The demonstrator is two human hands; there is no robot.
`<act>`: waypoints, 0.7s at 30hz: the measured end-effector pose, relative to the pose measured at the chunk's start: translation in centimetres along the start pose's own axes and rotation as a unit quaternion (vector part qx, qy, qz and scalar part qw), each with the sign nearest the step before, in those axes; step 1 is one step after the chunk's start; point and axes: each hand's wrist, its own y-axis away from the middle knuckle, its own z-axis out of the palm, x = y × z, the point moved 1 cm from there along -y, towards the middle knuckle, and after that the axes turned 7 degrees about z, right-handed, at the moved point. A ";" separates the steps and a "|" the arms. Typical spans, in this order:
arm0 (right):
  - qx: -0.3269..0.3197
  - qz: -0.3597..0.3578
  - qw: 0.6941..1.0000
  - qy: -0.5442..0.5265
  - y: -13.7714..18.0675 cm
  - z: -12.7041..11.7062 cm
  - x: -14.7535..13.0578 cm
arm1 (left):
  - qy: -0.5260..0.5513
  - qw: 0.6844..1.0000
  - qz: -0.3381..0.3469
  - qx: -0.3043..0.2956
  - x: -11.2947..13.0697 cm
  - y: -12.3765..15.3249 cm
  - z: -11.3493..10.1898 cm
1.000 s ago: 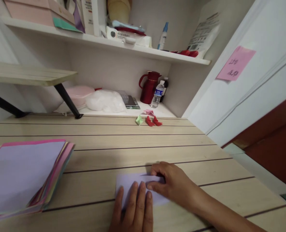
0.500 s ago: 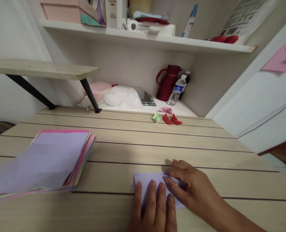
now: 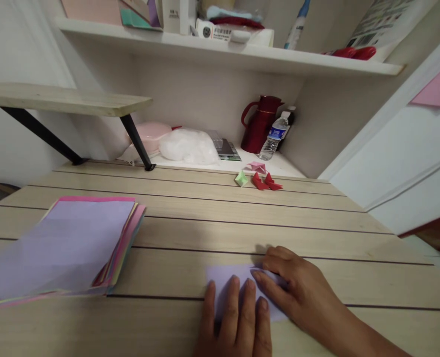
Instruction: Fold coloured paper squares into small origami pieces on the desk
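A folded sheet of light purple paper (image 3: 222, 274) lies on the slatted wooden table, low in the view. My left hand (image 3: 235, 322) rests flat over it, fingers stretched and a little apart. At the paper's right side, my right hand (image 3: 300, 285) pinches the edge, with the thumb on top and the other fingers curled. Both hands cover much of the sheet, so its folds are partly hidden.
To the left lies a stack of coloured paper (image 3: 82, 243). Small folded papers, green (image 3: 241, 178), pink (image 3: 257, 167) and red (image 3: 273, 182), sit at the table's back. Behind them stand a dark red jug (image 3: 261, 124) and a water bottle (image 3: 275, 136). A raised wooden shelf (image 3: 67, 101) overhangs the left.
The view has shifted slightly, so the upper shelf sits higher in the picture. Both hands keep nearly the same position on the purple paper.
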 end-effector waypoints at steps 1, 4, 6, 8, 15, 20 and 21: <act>-0.002 0.002 1.000 0.000 0.0 0.0 0.0 | -0.003 1.000 0.001 0.000 0.0 0.0 0.0; -0.011 0.009 1.000 0.002 0.0 0.0 0.0 | -0.014 1.000 0.006 0.004 -0.1 0.1 0.1; -0.015 0.016 1.000 0.001 0.0 0.1 0.1 | -0.020 1.000 0.007 0.005 -0.1 0.2 0.1; -0.015 0.025 1.000 0.002 0.0 0.2 0.2 | -0.025 1.000 0.008 0.002 -0.1 0.2 0.1; -0.013 0.024 1.000 0.009 -0.1 0.2 0.2 | -0.029 0.999 0.012 -0.008 -0.3 -0.1 -0.2; -0.009 0.015 1.000 0.010 0.0 0.1 0.1 | -0.029 0.999 0.010 -0.011 -0.3 -0.2 -0.2; -0.009 0.015 1.000 0.007 0.1 0.1 0.1 | -0.030 0.999 0.012 -0.011 -0.3 -0.2 -0.1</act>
